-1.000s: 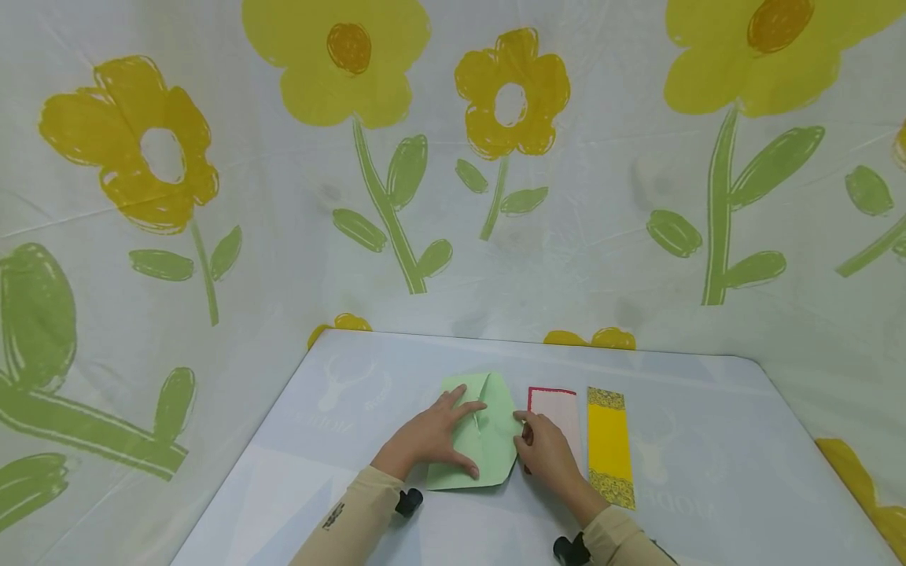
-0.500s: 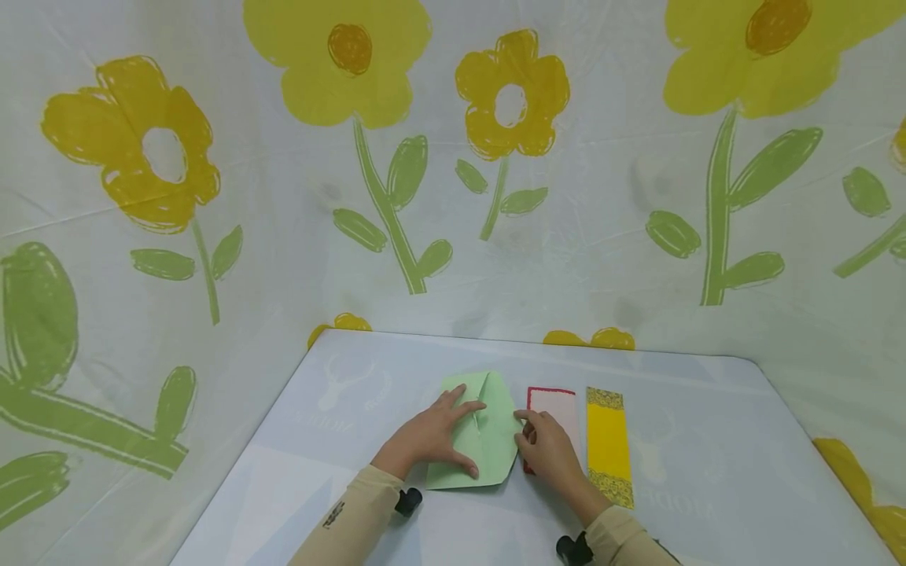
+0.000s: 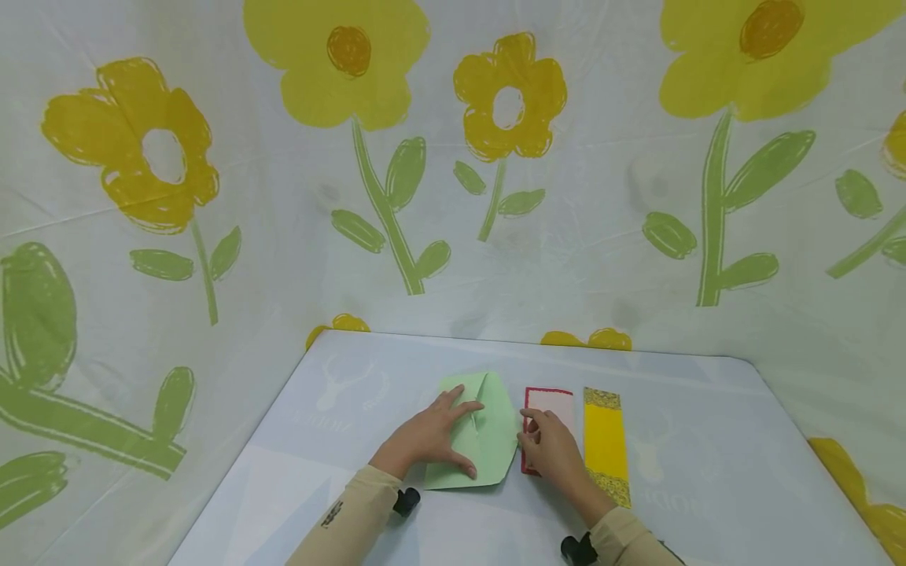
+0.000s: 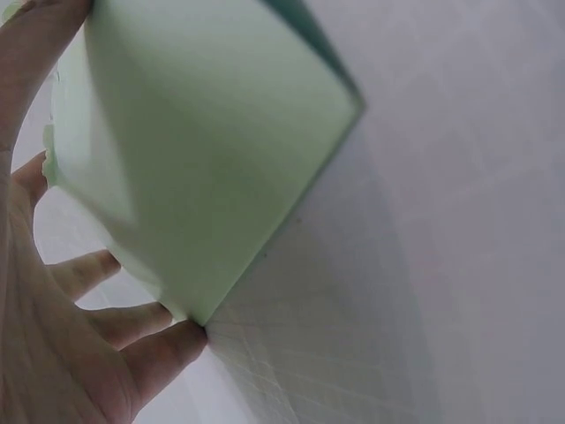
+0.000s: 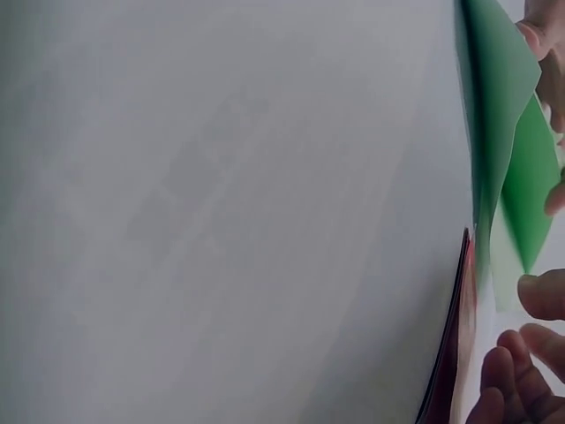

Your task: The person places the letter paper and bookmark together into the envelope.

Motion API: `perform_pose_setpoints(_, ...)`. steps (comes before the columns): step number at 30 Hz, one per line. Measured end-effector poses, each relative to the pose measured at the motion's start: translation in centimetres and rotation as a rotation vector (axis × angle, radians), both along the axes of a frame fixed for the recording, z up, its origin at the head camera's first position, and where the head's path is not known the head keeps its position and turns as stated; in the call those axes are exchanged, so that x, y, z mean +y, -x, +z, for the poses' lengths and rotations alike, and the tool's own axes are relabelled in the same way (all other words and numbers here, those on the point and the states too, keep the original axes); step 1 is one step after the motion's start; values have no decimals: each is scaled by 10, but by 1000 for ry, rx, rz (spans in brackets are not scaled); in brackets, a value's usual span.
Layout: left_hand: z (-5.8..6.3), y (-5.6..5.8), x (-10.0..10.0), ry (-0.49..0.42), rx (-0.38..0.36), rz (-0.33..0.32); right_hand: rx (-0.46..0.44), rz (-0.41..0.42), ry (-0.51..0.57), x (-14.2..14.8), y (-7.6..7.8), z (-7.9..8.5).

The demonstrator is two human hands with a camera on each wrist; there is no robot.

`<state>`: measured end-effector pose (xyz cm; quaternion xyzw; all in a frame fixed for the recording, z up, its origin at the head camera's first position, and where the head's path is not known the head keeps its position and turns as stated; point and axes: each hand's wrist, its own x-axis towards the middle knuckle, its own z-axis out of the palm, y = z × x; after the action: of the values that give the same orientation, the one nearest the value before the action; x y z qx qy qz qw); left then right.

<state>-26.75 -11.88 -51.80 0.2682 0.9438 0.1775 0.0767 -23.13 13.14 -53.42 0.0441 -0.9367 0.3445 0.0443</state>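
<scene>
The spread left hand (image 3: 433, 434) should steady the paper (image 3: 499, 432) while the right hand (image 3: 554, 451) (loosely curled, empty) works gently.

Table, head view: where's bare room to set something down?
Table right of the yellow strip; also between the left hand and the table's left edge. Crowded mid-table: green paper, right hand, red-edged card, yellow strip.

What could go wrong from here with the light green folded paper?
The right hand overlaps the pink, red-bordered rectangular card in the head view, so it might nudge that card. The light green folded paper gapes open in the right wrist view, so pressing there could crease it. The left hand lies spread across it; a slip might shift it.
</scene>
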Motion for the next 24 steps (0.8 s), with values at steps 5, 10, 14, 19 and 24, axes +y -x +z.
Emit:
perform_pose_setpoints(5,1,0,0,-4,3,-3,-30,-43,-6,5,-1,2)
perform_pose_setpoints(10,2,0,0,-7,-1,-2,-30,-50,-23,11,-2,2)
perform_pose_setpoints(14,3,0,-1,-7,-6,-4,-39,-56,-34,15,-2,3)
perform_pose_setpoints(19,2,0,-1,-11,-6,-7,-54,-70,-64,20,-1,4)
perform_pose_setpoints(24,0,1,-1,-13,4,-11,-58,-91,-88,23,-1,6)
